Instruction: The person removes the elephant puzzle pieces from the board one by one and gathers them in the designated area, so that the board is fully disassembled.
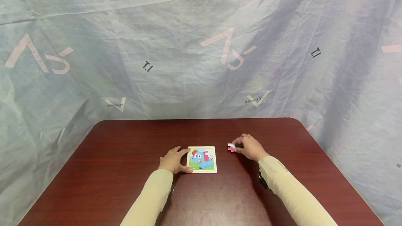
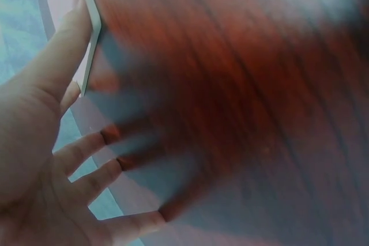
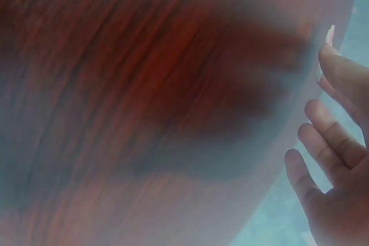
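A square jigsaw puzzle (image 1: 202, 159) with a white frame lies flat on the table, showing a blue elephant with a red cap. A white patch interrupts the picture at its upper right. My left hand (image 1: 172, 161) rests at the frame's left side, thumb on the lower left corner and index finger at the upper left. In the left wrist view, the thumb (image 2: 74, 33) lies along the board's edge while the other fingers spread out straight. To the right, my right hand (image 1: 249, 147) pinches a pink and white puzzle piece (image 1: 231, 147) between thumb and fingers, apart from the board.
The dark red wooden table (image 1: 138, 138) has rounded far corners. Behind it and at the sides hangs a grey printed cloth (image 1: 182, 90). Bare tabletop separates the board from the puzzle piece.
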Action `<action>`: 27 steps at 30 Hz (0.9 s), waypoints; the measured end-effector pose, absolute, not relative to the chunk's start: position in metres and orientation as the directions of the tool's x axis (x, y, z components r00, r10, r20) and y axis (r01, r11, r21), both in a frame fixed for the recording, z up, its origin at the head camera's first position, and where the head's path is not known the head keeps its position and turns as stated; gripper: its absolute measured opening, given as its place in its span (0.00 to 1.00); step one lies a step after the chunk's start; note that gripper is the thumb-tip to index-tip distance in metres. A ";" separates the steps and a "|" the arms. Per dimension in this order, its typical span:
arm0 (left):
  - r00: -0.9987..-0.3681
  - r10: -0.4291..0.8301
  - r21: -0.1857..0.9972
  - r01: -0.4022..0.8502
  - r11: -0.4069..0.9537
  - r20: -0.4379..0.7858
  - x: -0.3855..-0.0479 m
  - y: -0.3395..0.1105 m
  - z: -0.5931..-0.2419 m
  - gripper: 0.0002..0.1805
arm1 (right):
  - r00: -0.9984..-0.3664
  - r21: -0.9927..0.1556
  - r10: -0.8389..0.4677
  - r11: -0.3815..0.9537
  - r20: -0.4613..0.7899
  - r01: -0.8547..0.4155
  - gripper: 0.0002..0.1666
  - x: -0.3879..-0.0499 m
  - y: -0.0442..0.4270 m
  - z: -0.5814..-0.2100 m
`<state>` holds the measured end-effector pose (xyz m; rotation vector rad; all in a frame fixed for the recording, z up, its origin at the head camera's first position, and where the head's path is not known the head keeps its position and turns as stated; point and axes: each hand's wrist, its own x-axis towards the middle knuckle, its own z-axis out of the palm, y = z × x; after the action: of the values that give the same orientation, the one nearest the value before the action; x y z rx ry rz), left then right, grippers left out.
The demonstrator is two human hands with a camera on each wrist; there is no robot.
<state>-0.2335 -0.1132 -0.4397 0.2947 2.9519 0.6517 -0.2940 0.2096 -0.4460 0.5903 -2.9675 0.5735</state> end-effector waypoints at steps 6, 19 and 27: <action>-0.977 0.205 0.436 0.160 0.886 -0.059 -0.233 -0.113 -0.441 0.44 | -0.927 -0.364 -0.352 0.853 0.127 -0.373 0.13 -0.293 0.208 -0.449; -0.978 0.200 0.451 0.151 0.880 -0.063 -0.232 -0.112 -0.440 0.44 | -0.930 -0.354 -0.345 0.860 0.125 -0.367 0.15 -0.291 0.203 -0.451; -0.978 0.198 0.452 0.149 0.880 -0.062 -0.232 -0.113 -0.438 0.44 | -0.933 -0.381 -0.334 0.852 0.130 -0.358 0.17 -0.290 0.203 -0.454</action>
<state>-0.2315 -0.1131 -0.4381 0.2724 2.9417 0.6941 -0.2903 0.2032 -0.4538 0.5552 -2.9670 0.6272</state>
